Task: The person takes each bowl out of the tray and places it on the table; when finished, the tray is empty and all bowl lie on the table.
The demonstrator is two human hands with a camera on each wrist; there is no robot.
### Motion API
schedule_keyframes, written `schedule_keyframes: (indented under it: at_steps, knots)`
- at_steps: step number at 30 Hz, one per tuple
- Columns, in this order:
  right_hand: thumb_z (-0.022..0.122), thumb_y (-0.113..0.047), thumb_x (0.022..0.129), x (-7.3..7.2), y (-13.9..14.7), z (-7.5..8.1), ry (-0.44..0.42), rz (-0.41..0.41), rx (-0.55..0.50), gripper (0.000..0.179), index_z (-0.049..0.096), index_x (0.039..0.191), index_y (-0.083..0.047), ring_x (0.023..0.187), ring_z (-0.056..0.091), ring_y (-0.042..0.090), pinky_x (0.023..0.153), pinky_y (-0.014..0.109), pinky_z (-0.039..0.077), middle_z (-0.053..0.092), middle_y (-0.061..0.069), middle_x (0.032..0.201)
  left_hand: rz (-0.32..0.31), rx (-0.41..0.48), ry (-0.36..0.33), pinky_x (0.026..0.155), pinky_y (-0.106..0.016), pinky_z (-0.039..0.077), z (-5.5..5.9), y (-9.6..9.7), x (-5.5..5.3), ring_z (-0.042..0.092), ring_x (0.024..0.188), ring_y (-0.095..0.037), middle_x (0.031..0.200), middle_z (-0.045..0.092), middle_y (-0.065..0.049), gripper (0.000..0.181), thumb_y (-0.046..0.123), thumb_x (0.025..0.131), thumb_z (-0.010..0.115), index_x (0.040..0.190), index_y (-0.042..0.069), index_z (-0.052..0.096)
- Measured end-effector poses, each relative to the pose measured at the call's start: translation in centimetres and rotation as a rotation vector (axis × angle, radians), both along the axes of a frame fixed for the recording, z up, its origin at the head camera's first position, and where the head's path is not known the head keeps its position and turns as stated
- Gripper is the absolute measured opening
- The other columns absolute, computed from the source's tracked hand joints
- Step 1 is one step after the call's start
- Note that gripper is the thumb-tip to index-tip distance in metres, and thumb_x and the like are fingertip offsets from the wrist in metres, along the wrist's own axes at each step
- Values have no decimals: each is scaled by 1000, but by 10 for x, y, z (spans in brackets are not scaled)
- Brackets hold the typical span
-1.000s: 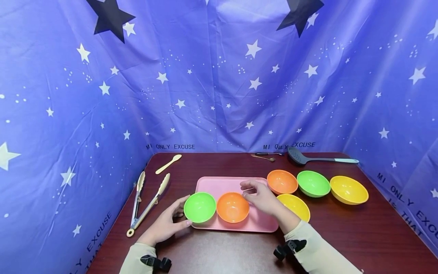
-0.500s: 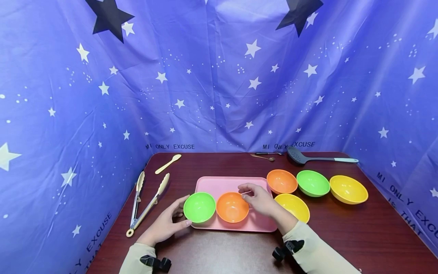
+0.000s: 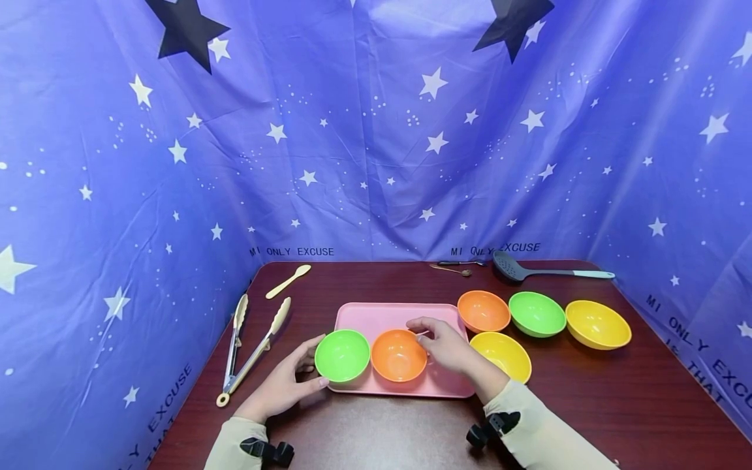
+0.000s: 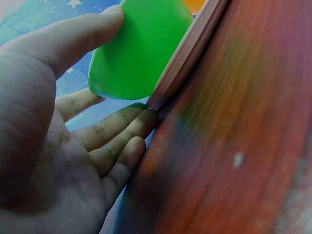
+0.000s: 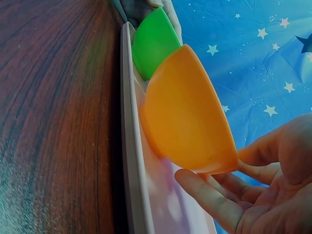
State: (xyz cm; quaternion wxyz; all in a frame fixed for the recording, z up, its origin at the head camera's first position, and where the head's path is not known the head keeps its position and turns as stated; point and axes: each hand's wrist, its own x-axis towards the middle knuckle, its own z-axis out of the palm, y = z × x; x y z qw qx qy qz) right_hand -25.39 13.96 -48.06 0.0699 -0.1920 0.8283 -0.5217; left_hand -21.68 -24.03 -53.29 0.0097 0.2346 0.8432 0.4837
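Note:
A green bowl (image 3: pixel 343 356) stands upright at the front left of the pink tray (image 3: pixel 370 314). My left hand (image 3: pixel 286 382) holds its left side, the thumb (image 4: pixel 109 22) on the bowl near the rim and the forefinger passing behind it; the other fingers lie low by the tray edge. Right beside it is an orange bowl (image 3: pixel 399 356), also upright on the tray. At that bowl's right side my right hand (image 3: pixel 448 343) grips it, thumb at the rim and fingers (image 5: pixel 209 197) curved around below the wall. Both bowls look empty inside.
Right of the tray stand a second orange bowl (image 3: pixel 484 312), a yellow bowl (image 3: pixel 506 356), another green bowl (image 3: pixel 537 314) and a larger yellow bowl (image 3: pixel 598 325). A slotted spoon (image 3: pixel 514 267) and small utensils lie behind. At left are tongs (image 3: pixel 255 365) and a cream spoon (image 3: pixel 289 282).
My right hand has shifted slightly left, closer around the orange bowl's rim. The left hand and both bowls on the tray stay nearly where they were.

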Motion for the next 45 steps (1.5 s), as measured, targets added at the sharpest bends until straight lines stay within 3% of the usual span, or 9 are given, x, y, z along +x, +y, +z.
schedule_keyframes:
  at_steps: [16,24,32,45]
  knots:
    - [50,10,97,1,-2,0,-23,10,-3,37,64,131,9,88,61,23,62,26,52,65,23,127,-7,12,-1,103,-37,51,1,0,0,63,119,-19,130,65,3,84,29,92,84,161,14,39]
    - [47,9,100,3,-1,-1,-143,-10,-67,38,64,134,4,75,62,24,52,36,58,61,23,128,-10,17,2,103,-38,51,1,0,1,63,118,-19,129,65,3,85,28,92,84,161,12,38]
    - [49,7,101,-2,3,-1,-101,-36,-43,36,65,134,3,92,64,24,59,37,60,64,20,127,-16,21,7,102,-37,51,1,-1,0,63,117,-18,128,65,4,84,27,92,84,161,14,39]
    - [51,1,106,5,19,19,-160,-66,-131,37,61,141,-1,97,66,26,68,42,63,59,20,135,-12,12,1,102,-36,51,-2,-2,-2,63,118,-18,129,65,5,82,29,92,84,161,21,40]
